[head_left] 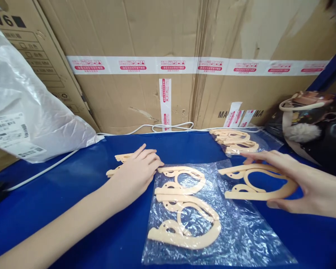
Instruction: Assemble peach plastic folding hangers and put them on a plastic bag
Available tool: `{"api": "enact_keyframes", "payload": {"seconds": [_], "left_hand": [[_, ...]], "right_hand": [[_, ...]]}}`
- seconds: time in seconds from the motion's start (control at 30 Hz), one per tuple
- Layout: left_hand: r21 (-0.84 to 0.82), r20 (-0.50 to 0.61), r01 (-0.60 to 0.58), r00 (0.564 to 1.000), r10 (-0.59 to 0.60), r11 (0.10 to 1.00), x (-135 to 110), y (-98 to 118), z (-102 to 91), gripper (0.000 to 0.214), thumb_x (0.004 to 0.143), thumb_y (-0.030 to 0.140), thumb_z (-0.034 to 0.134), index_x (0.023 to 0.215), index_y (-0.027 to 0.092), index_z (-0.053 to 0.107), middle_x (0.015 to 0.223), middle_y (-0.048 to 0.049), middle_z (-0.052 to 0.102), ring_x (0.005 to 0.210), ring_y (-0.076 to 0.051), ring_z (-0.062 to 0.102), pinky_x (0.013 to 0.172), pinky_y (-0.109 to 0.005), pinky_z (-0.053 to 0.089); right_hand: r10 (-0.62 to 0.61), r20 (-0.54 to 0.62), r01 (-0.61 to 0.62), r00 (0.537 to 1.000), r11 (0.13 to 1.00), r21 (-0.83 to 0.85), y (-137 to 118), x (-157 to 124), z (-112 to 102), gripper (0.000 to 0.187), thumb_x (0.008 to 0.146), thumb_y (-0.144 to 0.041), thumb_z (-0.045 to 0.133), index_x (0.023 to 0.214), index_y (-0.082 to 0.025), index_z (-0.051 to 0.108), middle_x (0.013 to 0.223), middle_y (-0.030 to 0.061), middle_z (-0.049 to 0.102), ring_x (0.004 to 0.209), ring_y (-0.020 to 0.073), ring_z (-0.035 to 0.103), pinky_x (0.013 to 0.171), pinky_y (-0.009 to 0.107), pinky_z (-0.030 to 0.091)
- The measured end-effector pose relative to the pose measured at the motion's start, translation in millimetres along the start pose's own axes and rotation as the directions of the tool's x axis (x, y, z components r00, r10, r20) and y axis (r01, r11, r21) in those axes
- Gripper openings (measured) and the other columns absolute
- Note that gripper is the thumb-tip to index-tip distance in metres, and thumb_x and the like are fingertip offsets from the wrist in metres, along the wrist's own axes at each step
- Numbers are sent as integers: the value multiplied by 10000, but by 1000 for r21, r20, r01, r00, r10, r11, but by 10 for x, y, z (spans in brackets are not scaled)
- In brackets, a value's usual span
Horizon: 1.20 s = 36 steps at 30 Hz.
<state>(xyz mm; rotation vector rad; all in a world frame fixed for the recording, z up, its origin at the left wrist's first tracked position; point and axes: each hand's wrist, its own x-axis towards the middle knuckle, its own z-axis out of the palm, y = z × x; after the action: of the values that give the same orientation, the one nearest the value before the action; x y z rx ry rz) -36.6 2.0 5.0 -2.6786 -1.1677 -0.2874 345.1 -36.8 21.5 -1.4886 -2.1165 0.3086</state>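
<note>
My right hand (302, 183) grips a beige folding clothes hanger (252, 195) by its curved end, between thumb and fingers. The hanger is folded up and overlaps the right part of a clear plastic bag (240, 235). Two more folded hangers (190, 241) lie one above the other at the bag's left side; whether they are inside or on top, I cannot tell. My left hand (140, 168) rests with its fingers stretched out over another beige hanger (122, 157), which it partly hides. Its fingertips reach the bag's upper left corner.
A clear bag with several hangers (236, 141) lies at the back of the blue table (72, 220). Large cardboard boxes (134, 97) stand behind, with a white cable (128, 130) along them. A white parcel bag (30, 97) is at left, a strapped bottle (299, 112) at right.
</note>
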Motion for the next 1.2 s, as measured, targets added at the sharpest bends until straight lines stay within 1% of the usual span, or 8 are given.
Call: {"api": "enact_keyframes", "payload": {"seconds": [0.07,0.13,0.3,0.47,0.63,0.8,1.0,1.2], "left_hand": [[-6,27,-5,1000,5,1000,37,-51,1,323,916,117,382,1085,193,647,1076,-56,677,1162,-245,543,1160,-544,234],[-24,28,-6,1000,6,1000,63,-74,0,318,917,124,393,1074,218,653,1059,-43,682,1127,-230,555,1159,-550,224],[-86,7,-41,999,42,995,75,-62,6,282,918,119,443,1025,241,675,1004,-16,692,1085,-222,554,1141,-596,191],[-120,-7,-71,998,70,990,42,-14,0,224,926,122,501,990,234,683,962,-2,690,1049,-218,555,1129,-607,172],[-74,-46,-83,996,80,994,8,-4,31,209,953,158,490,1004,219,684,946,-22,678,1006,-220,565,1113,-591,191],[-8,-47,-133,990,133,991,-14,-30,67,333,895,15,427,1035,200,665,975,-37,675,1027,-230,553,1106,-557,194],[3,-52,-118,992,118,993,-17,-1,53,340,912,19,393,1027,201,657,983,-34,674,999,-215,553,1083,-500,236],[-25,-59,-107,993,105,994,-19,38,40,306,943,47,386,1013,193,645,964,-28,679,984,-214,567,1055,-475,266]], "right_hand": [[-52,216,39,975,997,66,-23,35,-3,703,718,-301,740,1352,-428,464,1375,66,547,1248,316,532,966,359,507],[-56,300,16,952,991,134,-69,70,33,718,757,-311,731,1384,-425,398,1445,43,482,1299,295,485,982,320,496],[-64,223,19,973,980,200,-196,115,282,760,741,-455,741,1400,-314,390,1475,86,438,1319,325,443,1074,414,412],[-170,164,191,972,974,-123,-246,163,441,738,753,-559,685,1398,-358,389,1328,82,551,1227,377,466,1007,607,346],[-250,69,258,966,899,-355,-221,145,354,809,720,-645,677,1399,-316,386,1218,112,601,1177,375,481,971,560,292],[-157,185,213,970,917,-337,-187,63,290,603,791,-551,654,1320,-313,488,1188,87,640,1126,347,525,965,519,294],[-184,142,207,973,964,-168,-208,118,468,473,826,-507,631,1238,-302,518,1237,76,634,1149,347,539,971,533,332],[-165,108,167,980,986,-15,-358,160,626,612,848,-539,603,1389,-335,403,1267,66,621,1129,309,562,931,491,437]]}}
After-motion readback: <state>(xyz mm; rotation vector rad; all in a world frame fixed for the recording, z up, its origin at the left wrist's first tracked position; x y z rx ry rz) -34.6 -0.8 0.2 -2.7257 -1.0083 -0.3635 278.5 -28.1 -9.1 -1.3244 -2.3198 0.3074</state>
